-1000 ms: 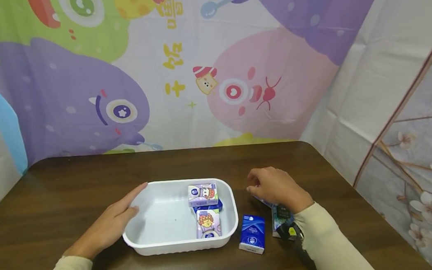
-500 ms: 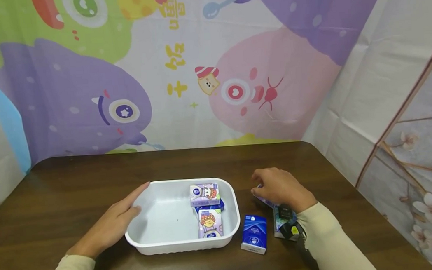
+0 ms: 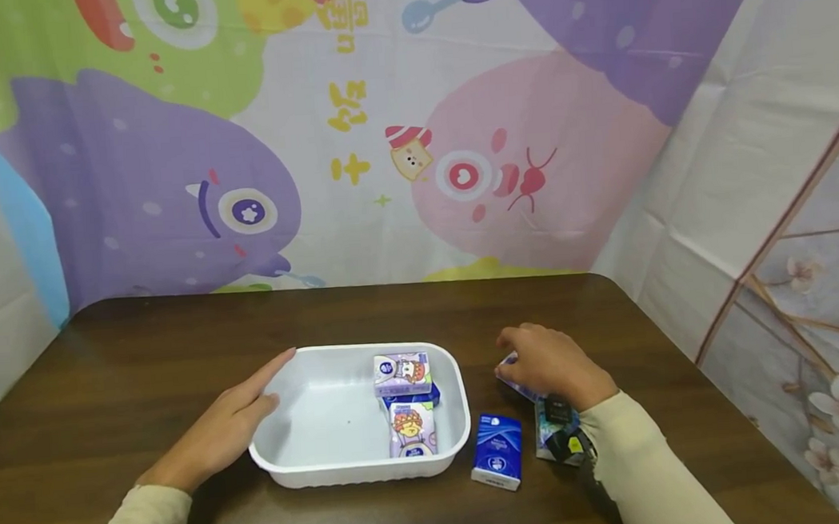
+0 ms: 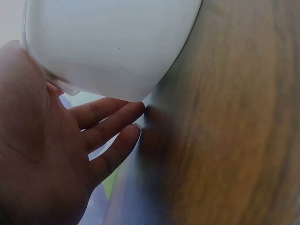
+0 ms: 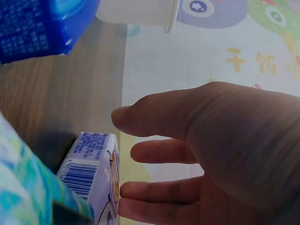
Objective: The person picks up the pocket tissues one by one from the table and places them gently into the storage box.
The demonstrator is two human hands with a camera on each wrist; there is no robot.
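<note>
A white plastic tray (image 3: pixel 321 420) stands on the table before me. My left hand (image 3: pixel 213 427) rests along its left side, the thumb over the rim and the other fingers loosely extended against the outer wall. Beyond the tray's right side, my right hand (image 3: pixel 551 364) hovers over a purple pocket-tissue pack (image 5: pixel 96 171). The right wrist view shows thumb and fingers apart; fingertips are at the pack's printed face, and whether they touch it I cannot tell. Inside the tray lie two purple packs, one farther (image 3: pixel 402 375) and one nearer (image 3: pixel 412 429), with a blue pack (image 3: pixel 431 395) partly beneath.
A blue tissue pack (image 3: pixel 497 452) lies right of the tray. Beside it, a teal patterned pack (image 3: pixel 543 439) is partly hidden by the right wrist and its strap. Behind the brown wooden table (image 3: pixel 200 331) hangs a cartoon-printed backdrop (image 3: pixel 360 241).
The head view has shifted slightly. My right hand has moved a little to the right, and more of the purple pack beneath it shows. My left hand stays at the tray.
</note>
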